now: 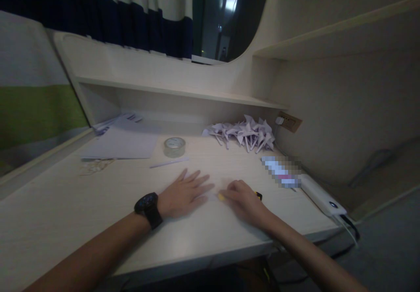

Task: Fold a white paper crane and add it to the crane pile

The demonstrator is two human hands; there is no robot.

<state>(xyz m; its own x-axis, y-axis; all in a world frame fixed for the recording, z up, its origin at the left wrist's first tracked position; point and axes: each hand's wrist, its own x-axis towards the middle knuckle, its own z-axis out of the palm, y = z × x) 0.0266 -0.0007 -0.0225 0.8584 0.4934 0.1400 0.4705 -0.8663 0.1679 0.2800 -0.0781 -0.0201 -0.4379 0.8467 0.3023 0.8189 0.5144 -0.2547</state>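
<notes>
My left hand (183, 192) lies flat on the pale desk (65, 213), fingers stretched out and apart; a black watch (148, 208) sits on its wrist. My right hand (243, 200) rests just to its right with fingers curled round a small yellow and black tool (222, 197), whose yellow tip shows at the fingertips and black end (259, 195) behind the hand. Between the two hands the desk looks to hold a small pale sheet, hard to make out in the dim light.
A roll of clear tape (174, 146) and a thin white strip (169, 163) lie beyond my hands. Paper sheets (121, 143) lie at back left, a heap of folded paper shapes (244, 133) at back right. A white power strip (320, 193) runs along the right edge.
</notes>
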